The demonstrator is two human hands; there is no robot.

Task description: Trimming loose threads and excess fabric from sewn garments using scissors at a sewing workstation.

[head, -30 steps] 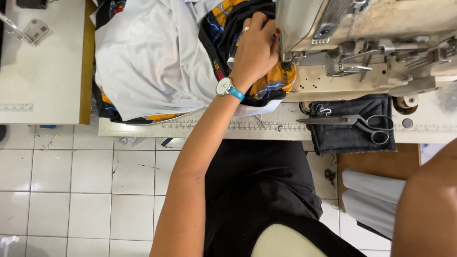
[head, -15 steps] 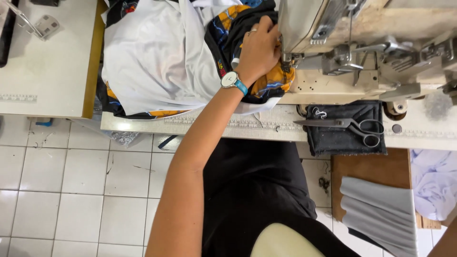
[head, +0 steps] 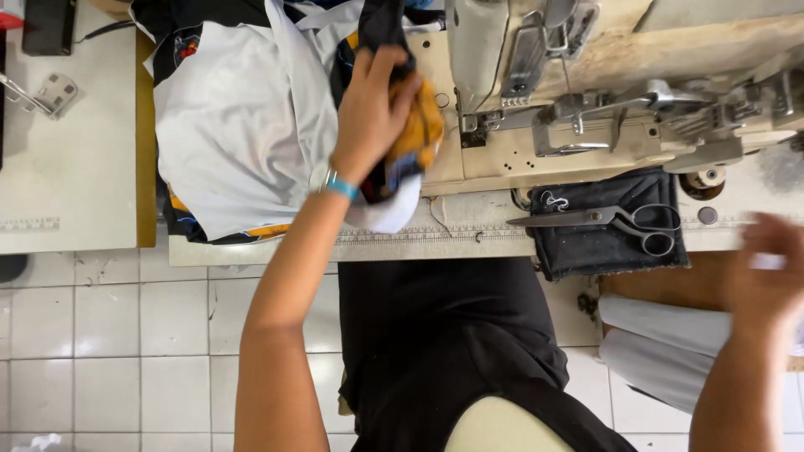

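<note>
Evidently my left hand [head: 368, 113] was clamped on the bunched garment [head: 402, 138] beside the machine [head: 536, 109]; right hand [head: 766, 276] blurred, grip unclear; I judged flattening before feeding wisest.

The right hand [head: 766, 268] is a motion-blurred smear near the picture's right edge — whether its fingers are curled or spread cannot be told. The left hand [head: 373, 109] covers part of the black and orange fabric [head: 414, 125], hiding how its fingers close. The sewing machine [head: 586, 84] is cut off by the top edge — its needle is too small to make out.
</note>
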